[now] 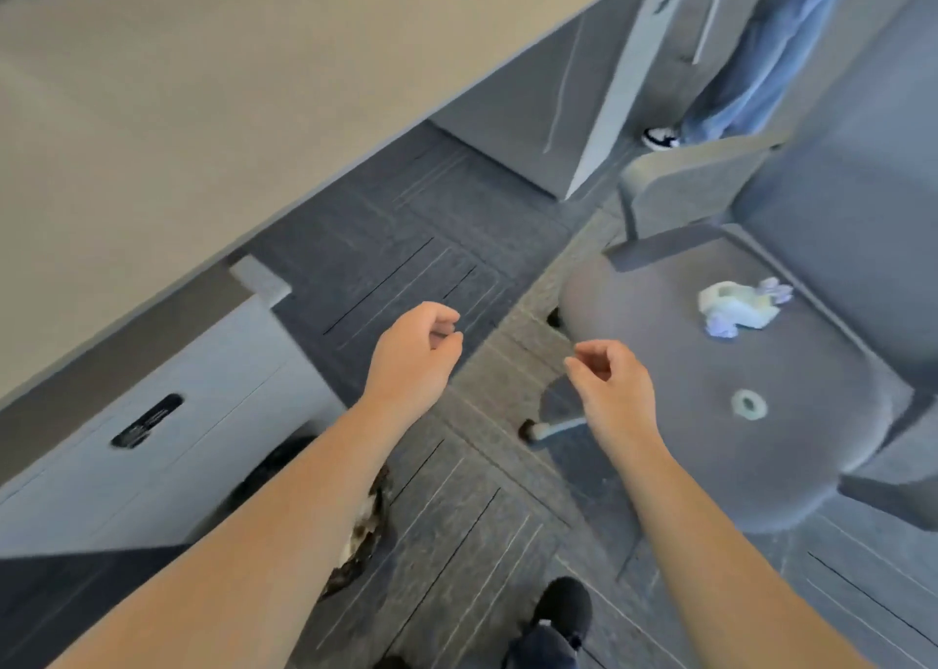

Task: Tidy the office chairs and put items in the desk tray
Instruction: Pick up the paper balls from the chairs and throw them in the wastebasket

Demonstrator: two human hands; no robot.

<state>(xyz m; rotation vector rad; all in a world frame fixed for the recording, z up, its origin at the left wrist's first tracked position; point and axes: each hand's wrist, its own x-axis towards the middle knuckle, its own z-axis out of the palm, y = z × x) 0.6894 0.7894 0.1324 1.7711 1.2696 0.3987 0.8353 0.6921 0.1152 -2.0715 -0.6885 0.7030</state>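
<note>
**Two small items on the chair seat, both hands empty above the floor**

The grey office chair (736, 415) filled the right side of the frame, its seat reaching from the middle right down toward the lower right. The backrest rose at the far right edge, so the front of the seat pointed to the left, toward the middle of the frame. On the upper part of the seat lay a small pastel object (738, 305), pale green and white with purple ends. Its long axis ran nearly level across the frame, tilted a little up to the right; the picture was too blurred to say what it was. Lower on the seat, well apart from it, a small pale ring (748, 404) lay flat.

The right hand (611, 382) hung over the left edge of the seat, fingers loosely curled and holding nothing. The left hand (419, 351) was near the centre of the frame over the carpet (446, 272), also loosely curled and empty. Neither hand touched the chair.

A beige desk top (203, 110) crossed the upper left in a diagonal. Below it, at lower left, stood a white drawer cabinet (152, 430) with a dark handle. A black shoe (561, 612) showed at the bottom edge. In the upper right, a leg in light blue trousers (751, 59) stood beside a grey panel.
</note>
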